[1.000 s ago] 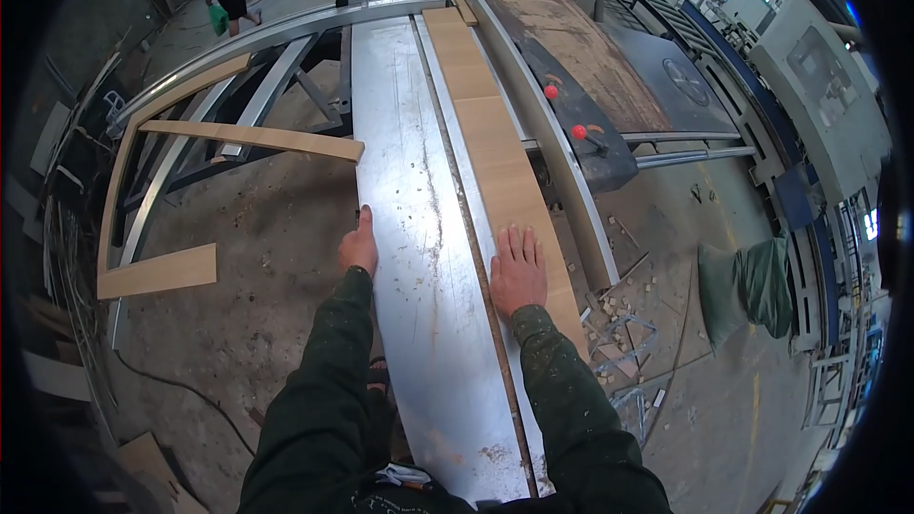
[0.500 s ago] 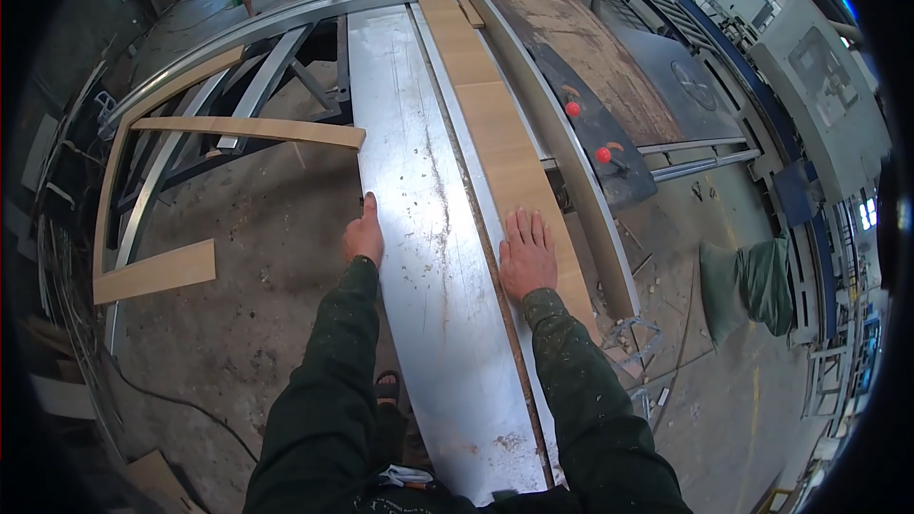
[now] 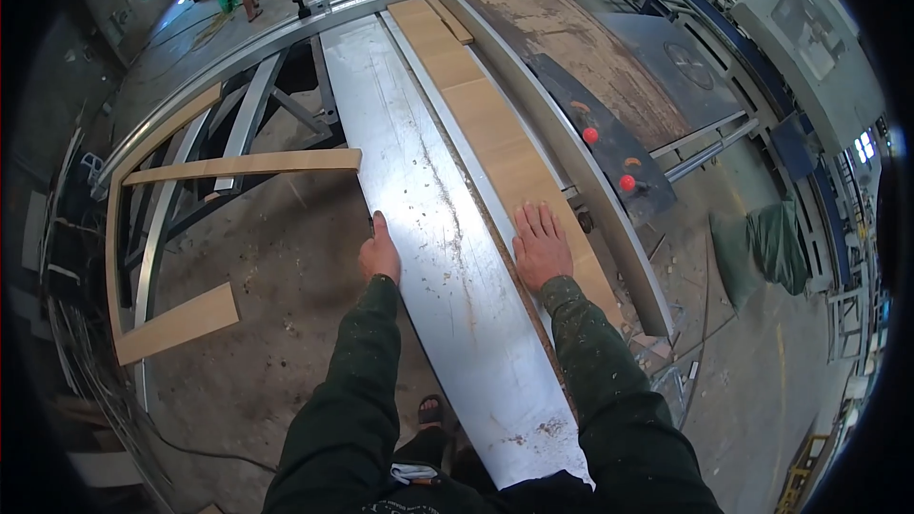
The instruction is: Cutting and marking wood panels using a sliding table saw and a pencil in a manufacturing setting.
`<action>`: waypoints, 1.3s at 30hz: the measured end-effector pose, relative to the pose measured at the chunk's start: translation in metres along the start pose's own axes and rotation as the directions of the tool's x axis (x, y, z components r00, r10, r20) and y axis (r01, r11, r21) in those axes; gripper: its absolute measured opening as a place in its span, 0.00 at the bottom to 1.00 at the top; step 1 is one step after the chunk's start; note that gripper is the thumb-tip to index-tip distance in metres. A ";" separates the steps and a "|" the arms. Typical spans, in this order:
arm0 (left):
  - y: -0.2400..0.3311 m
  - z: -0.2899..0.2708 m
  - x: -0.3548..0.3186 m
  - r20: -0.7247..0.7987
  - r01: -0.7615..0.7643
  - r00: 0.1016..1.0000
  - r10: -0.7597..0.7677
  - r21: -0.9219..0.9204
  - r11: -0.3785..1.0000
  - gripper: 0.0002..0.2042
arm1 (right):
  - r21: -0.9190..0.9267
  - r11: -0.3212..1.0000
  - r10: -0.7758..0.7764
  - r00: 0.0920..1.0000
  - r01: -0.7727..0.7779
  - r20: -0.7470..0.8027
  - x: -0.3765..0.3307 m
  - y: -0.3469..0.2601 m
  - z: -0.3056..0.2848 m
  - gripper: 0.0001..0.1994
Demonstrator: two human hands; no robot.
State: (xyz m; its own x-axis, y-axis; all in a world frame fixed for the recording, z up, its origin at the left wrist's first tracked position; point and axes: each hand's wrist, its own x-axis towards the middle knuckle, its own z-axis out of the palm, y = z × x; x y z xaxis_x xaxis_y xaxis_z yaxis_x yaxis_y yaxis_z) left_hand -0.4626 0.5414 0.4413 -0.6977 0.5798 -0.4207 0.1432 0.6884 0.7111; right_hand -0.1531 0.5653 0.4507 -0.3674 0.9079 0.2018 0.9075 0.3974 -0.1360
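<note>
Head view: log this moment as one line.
left hand: grips sliding table edge | right hand: flat on wooden board | red buttons beside

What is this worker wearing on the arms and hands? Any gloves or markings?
Both arms are covered by long, dark green sleeves reaching the wrists, dotted with pale specks that look like dust or paint. The left sleeve and right sleeve look alike, loose and slightly creased. The left hand and right hand are bare: no gloves, and no rings or watch that I can make out.

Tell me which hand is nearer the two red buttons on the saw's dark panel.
Right. The right hand lies flat on the wooden board, just left of the red buttons; the left hand grips the metal table's far edge.
</note>
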 end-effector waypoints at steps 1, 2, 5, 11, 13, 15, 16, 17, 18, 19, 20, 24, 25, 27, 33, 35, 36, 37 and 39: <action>0.005 -0.001 0.006 0.003 0.005 1.000 -0.005 0.000 1.000 0.49 | 0.002 1.000 -0.006 1.000 0.006 -0.004 0.008 -0.001 0.000 0.28; 0.010 -0.002 0.012 0.005 0.011 1.000 -0.011 0.000 1.000 0.49 | 0.003 1.000 -0.012 1.000 0.012 -0.008 0.015 -0.003 0.001 0.28; 0.023 -0.009 0.026 0.017 0.014 1.000 -0.014 0.014 1.000 0.49 | 0.008 1.000 0.002 1.000 -0.002 -0.014 0.031 -0.011 0.006 0.28; 0.044 -0.009 0.054 0.029 0.011 1.000 -0.011 -0.013 1.000 0.49 | 0.006 1.000 -0.001 1.000 0.001 -0.006 0.070 -0.015 0.011 0.28; 0.049 -0.010 0.071 0.031 0.008 0.999 -0.009 0.006 1.000 0.49 | 0.000 1.000 0.003 1.000 -0.003 -0.008 0.084 -0.017 0.014 0.28; 0.055 -0.009 0.085 0.031 0.005 1.000 -0.006 0.023 1.000 0.50 | -0.005 1.000 0.005 1.000 -0.005 -0.010 0.098 -0.020 0.016 0.28; 0.058 -0.009 0.090 0.005 -0.004 1.000 0.004 0.016 1.000 0.49 | -0.008 1.000 -0.002 1.000 0.002 -0.008 0.105 -0.021 0.017 0.27; 0.061 -0.009 0.096 -0.020 -0.014 1.000 0.014 0.009 1.000 0.49 | -0.011 1.000 -0.009 1.000 0.009 -0.005 0.112 -0.022 0.017 0.27; 0.064 -0.009 0.104 -0.018 -0.017 1.000 0.017 0.018 1.000 0.49 | -0.006 1.000 0.000 1.000 0.000 -0.004 0.118 -0.025 0.018 0.27; 0.067 -0.010 0.111 -0.021 -0.019 1.000 0.020 0.026 0.999 0.49 | -0.005 1.000 -0.001 1.000 0.001 -0.011 0.124 -0.026 0.020 0.27; 0.070 -0.010 0.118 -0.024 -0.022 0.999 0.023 0.034 0.999 0.49 | -0.003 1.000 -0.001 1.000 0.001 -0.019 0.130 -0.028 0.021 0.27; 0.085 -0.009 0.137 -0.021 -0.017 1.000 0.018 0.039 0.999 0.49 | 0.009 1.000 0.014 1.000 -0.014 -0.019 0.153 -0.031 0.024 0.27; 0.088 -0.010 0.142 -0.011 -0.022 1.000 0.022 0.018 1.000 0.49 | 0.008 1.000 0.006 0.999 -0.005 -0.031 0.159 -0.032 0.025 0.27; 0.096 -0.010 0.153 0.003 -0.029 1.000 0.029 0.005 1.000 0.49 | 0.011 1.000 0.005 0.999 -0.005 -0.043 0.173 -0.033 0.027 0.26; 0.120 -0.018 0.188 -0.013 -0.017 1.000 0.018 0.011 1.000 0.49 | 0.015 1.000 0.005 0.999 -0.004 -0.054 0.215 -0.046 0.028 0.26; 0.128 -0.017 0.198 -0.030 0.009 1.000 -0.009 0.010 1.000 0.49 | 0.036 0.999 0.006 0.999 -0.004 -0.053 0.225 -0.048 0.032 0.26; 0.132 -0.016 0.203 -0.024 0.009 1.000 -0.009 0.016 1.000 0.49 | 0.037 0.999 0.014 0.999 -0.012 -0.049 0.230 -0.049 0.034 0.26; 0.138 -0.017 0.207 -0.021 0.001 1.000 0.000 0.030 1.000 0.49 | 0.037 0.999 0.017 0.998 -0.015 -0.056 0.237 -0.050 0.036 0.25; 0.146 -0.016 0.217 -0.010 -0.008 1.000 0.009 0.046 0.999 0.50 | 0.035 0.999 0.026 0.998 -0.024 -0.059 0.249 -0.050 0.039 0.25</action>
State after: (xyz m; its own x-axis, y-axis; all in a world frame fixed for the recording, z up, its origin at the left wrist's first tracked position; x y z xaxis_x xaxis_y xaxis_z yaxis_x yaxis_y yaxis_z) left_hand -0.6050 0.7606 0.4627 -0.7036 0.5814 -0.4086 0.1814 0.7029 0.6878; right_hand -0.2980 0.7761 0.4699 -0.3312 0.9085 0.2550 0.9084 0.3801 -0.1744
